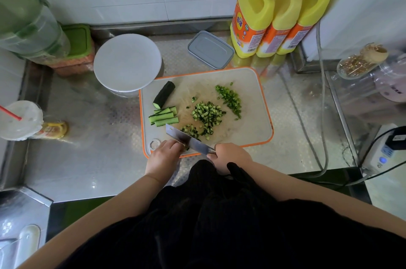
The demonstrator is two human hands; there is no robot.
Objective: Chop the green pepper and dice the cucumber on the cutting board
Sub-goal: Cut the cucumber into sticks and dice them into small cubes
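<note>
- While my right hand [228,155] is wrapped round the handle of the knife [190,140], the blade lies slanted over the near edge of the cutting board [252,115], tip toward the cucumber strips [163,117]
- my left hand [165,154] sits at the board's near edge with fingers curled against the flat of the blade; whether it pinches a bit of cucumber under there or just wipes the steel, I cannot tell
- the diced cucumber [206,116] lies heaped mid-board, with a smaller scatter just by the blade; the chopped green pepper [229,98] forms a separate line toward the far right
- an uncut cucumber piece [164,94] lies at the board's far left, just beyond the strips
- I judge the strips light, wet and crisp: they will snap rather than bend, and cut faces will slide on the smooth board
- I would bunch the strips with curled fingertips pressing on the dark skin side, where grip is better, knuckles toward the blade
- the round piece will roll, so I would hold it by its skin and halve it first to get a flat face down
- dice will cling to the blade, and the board sits on a slick steel desk [92,137]
</note>
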